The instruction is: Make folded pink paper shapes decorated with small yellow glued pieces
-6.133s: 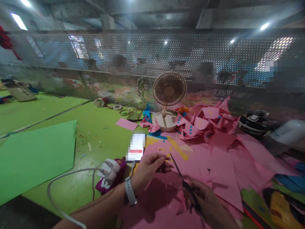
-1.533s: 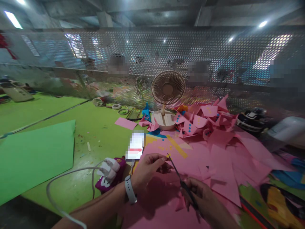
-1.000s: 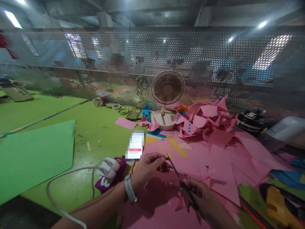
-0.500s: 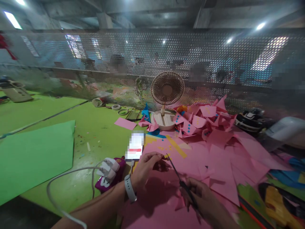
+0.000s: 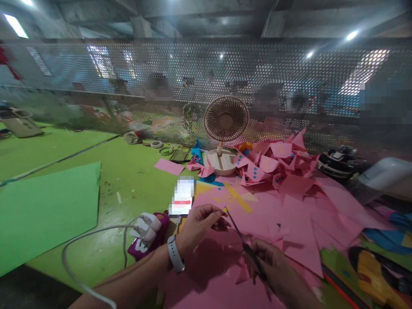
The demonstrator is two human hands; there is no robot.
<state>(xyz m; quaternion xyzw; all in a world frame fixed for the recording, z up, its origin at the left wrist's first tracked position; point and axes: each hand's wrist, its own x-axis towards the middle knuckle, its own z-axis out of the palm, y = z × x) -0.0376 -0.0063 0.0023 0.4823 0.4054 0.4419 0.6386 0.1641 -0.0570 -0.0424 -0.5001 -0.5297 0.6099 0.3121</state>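
My left hand (image 5: 206,219), with a watch on a pale strap (image 5: 175,254) at the wrist, is raised over pink paper. Its thumb and forefinger are pinched together; whatever they hold is too small to make out. In my right hand (image 5: 267,257) is a slim pointed tool (image 5: 249,251) with a dark handle and thin metal end. The tool's tip points up and left, close to the left fingertips. Beneath both hands lie pink paper sheets (image 5: 296,227). Small yellow paper bits and a yellow strip (image 5: 238,197) rest just beyond the left hand.
A lit phone (image 5: 182,197) lies beyond my left wrist, beside plugs on a purple pouch (image 5: 149,234) with a white cable. Behind are a small fan (image 5: 226,120), folded pink paper pieces (image 5: 273,161) and a perforated metal screen (image 5: 128,94). Green paper (image 5: 48,214) lies left; a yellow-handled tool (image 5: 373,274) right.
My hands keep nearly the same pose. The tip of the dark-handled tool has shifted very slightly left, toward the left fingertips.
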